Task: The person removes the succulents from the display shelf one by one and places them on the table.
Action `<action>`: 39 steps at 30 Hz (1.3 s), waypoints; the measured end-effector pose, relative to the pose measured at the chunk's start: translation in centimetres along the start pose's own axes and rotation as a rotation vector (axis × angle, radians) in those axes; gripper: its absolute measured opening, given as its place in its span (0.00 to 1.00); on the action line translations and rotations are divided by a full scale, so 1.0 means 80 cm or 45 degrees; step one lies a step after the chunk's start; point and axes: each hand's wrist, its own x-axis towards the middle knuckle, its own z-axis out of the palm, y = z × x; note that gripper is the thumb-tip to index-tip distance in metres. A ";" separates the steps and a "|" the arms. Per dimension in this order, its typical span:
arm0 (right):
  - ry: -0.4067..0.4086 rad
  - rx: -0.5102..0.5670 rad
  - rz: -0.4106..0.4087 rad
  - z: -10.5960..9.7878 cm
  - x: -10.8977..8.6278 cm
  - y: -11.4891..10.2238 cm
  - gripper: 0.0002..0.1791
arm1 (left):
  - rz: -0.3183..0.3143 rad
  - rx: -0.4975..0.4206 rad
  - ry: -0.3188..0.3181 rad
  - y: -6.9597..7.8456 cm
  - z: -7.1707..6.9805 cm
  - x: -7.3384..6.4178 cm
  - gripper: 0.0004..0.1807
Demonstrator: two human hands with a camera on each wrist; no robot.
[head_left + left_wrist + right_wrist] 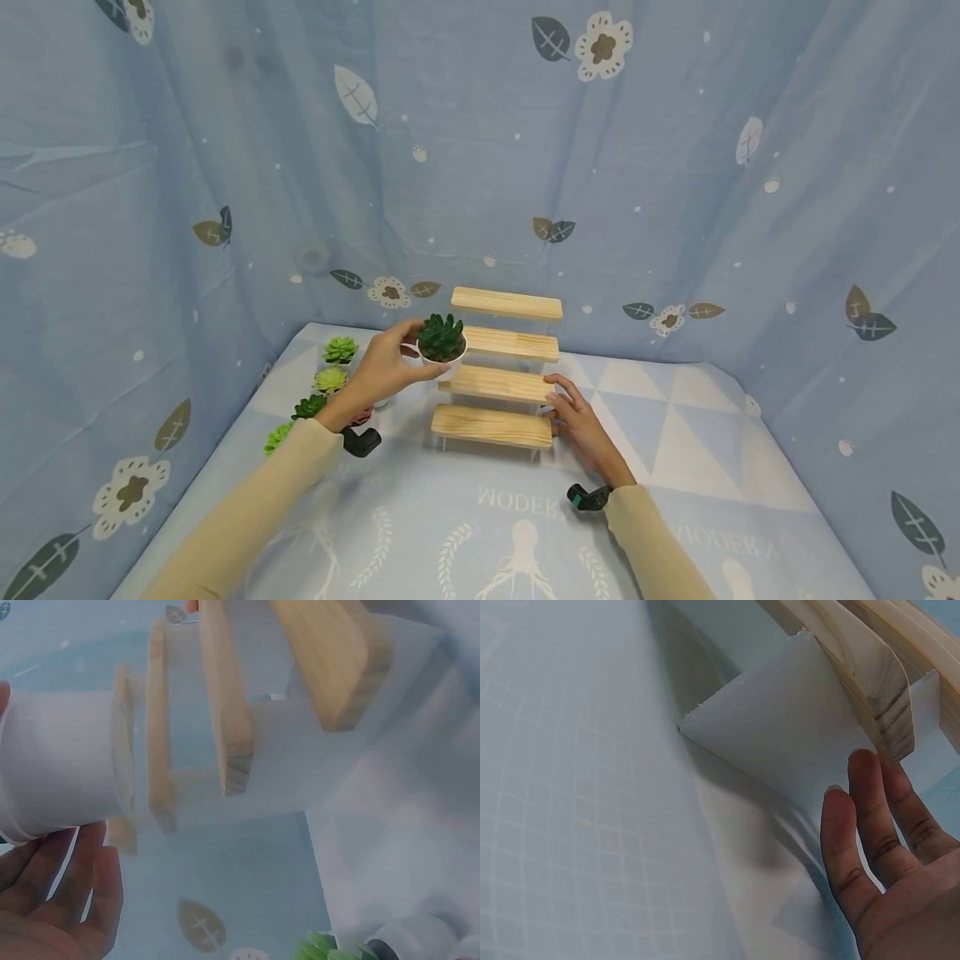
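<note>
My left hand (388,360) holds a small potted succulent (441,338) by its white pot, fingers and thumb on either side. Dark green leaves fill its top, and it is raised beside the left end of a stepped wooden shelf (495,425). From the left wrist view, the white pot (64,761) appears sideways next to the planks. My right hand (583,423) is at the shelf's right end, its fingertips touching the plank ends. In the right wrist view its slightly bent fingers (870,825) reach up to one plank's end (892,712).
Several other potted succulents stand left of the shelf, among them a bright green one (341,350), a yellow-green one (330,380) and a dark green one (309,407), partly behind my left arm. A patterned cloth (420,517) covers the table; a blue curtain (465,167) hangs behind.
</note>
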 end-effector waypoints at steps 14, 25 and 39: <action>0.012 -0.001 0.001 0.000 -0.001 -0.001 0.28 | -0.012 0.021 -0.019 -0.013 -0.017 -0.035 0.48; 0.017 0.001 0.000 0.001 0.001 0.002 0.28 | -0.083 0.066 -0.040 -0.025 -0.029 -0.066 0.50; 0.030 0.001 0.012 0.002 0.002 0.001 0.28 | -0.170 0.064 -0.047 -0.042 -0.041 -0.103 0.50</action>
